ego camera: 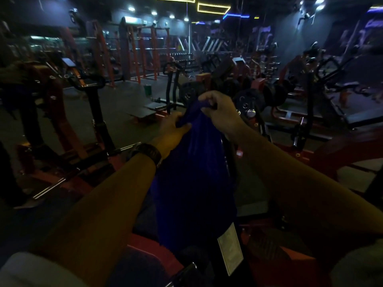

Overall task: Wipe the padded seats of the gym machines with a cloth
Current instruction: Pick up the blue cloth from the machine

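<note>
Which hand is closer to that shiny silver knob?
Right. The right hand is just left of the silver knob, pinching the top of the blue cloth. The left hand grips the cloth farther left, beyond the right hand.

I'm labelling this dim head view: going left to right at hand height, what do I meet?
First the exercise bike → green bin → left hand → blue cloth → right hand → weight plate.
</note>
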Demonstrator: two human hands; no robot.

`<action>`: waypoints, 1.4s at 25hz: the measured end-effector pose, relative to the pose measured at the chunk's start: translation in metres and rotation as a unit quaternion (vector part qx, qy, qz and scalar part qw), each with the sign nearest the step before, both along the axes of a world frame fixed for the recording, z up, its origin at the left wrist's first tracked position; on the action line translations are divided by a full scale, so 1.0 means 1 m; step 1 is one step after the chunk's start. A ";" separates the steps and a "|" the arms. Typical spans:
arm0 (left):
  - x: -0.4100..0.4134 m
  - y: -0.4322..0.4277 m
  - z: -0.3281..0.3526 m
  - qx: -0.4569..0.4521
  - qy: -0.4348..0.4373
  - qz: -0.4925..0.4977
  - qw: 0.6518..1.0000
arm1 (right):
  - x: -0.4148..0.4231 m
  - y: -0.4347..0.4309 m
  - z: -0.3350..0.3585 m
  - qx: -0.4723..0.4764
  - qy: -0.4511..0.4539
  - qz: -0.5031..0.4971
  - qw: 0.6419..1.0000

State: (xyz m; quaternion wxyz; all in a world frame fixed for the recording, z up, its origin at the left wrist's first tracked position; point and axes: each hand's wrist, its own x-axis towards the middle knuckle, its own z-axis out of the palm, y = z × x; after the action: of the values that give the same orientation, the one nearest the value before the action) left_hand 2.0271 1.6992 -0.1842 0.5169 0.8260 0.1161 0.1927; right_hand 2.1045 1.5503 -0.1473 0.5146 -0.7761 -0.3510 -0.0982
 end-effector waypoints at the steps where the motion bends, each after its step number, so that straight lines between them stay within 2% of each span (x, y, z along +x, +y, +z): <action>1: 0.002 0.003 0.003 0.059 -0.022 0.038 0.997 | -0.001 -0.006 0.005 0.011 -0.010 -0.006 1.000; 3: -0.006 -0.001 0.012 0.134 -0.044 0.065 0.988 | -0.012 -0.028 0.013 0.031 -0.016 -0.023 0.999; 5: -0.012 -0.005 0.021 0.135 -0.034 0.024 0.990 | -0.020 -0.040 0.017 0.063 -0.012 -0.023 0.998; 8: -0.035 -0.033 0.031 0.171 -0.005 0.017 0.985 | -0.035 -0.070 0.020 0.099 0.003 -0.027 0.995; 12: -0.070 -0.066 0.034 0.139 0.011 -0.039 0.989 | -0.050 -0.108 0.024 0.178 0.040 -0.041 0.982; 17: -0.111 -0.120 0.060 0.168 -0.026 0.009 0.985 | -0.070 -0.160 0.027 0.213 0.031 -0.045 0.975; 22: -0.149 -0.172 0.081 0.009 -0.010 -0.079 0.997 | -0.104 -0.226 0.031 0.213 0.042 -0.095 0.972; 25: -0.169 -0.204 0.075 0.024 -0.010 -0.111 0.993 | -0.142 -0.271 0.032 0.243 0.050 -0.119 0.962; 28: -0.190 -0.242 0.065 0.039 -0.024 -0.124 0.991 | -0.186 -0.319 0.025 0.269 0.063 -0.085 0.957; 30: -0.200 -0.269 0.061 -0.041 -0.030 -0.119 0.992 | -0.220 -0.349 0.013 0.264 0.048 -0.085 0.960; 33: -0.218 -0.333 0.059 -0.185 0.000 -0.158 0.970 | -0.273 -0.390 -0.012 0.272 0.048 -0.104 0.955; 35: -0.231 -0.379 0.056 -0.213 0.035 -0.183 0.959 | -0.308 -0.413 -0.028 0.267 0.054 -0.112 0.956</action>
State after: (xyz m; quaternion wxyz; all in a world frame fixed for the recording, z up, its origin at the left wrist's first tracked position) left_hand 1.7961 1.3201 -0.1283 0.7028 0.7102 0.0194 0.0363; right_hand 1.7969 1.1372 -0.1752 0.7068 -0.6489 -0.1944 -0.2038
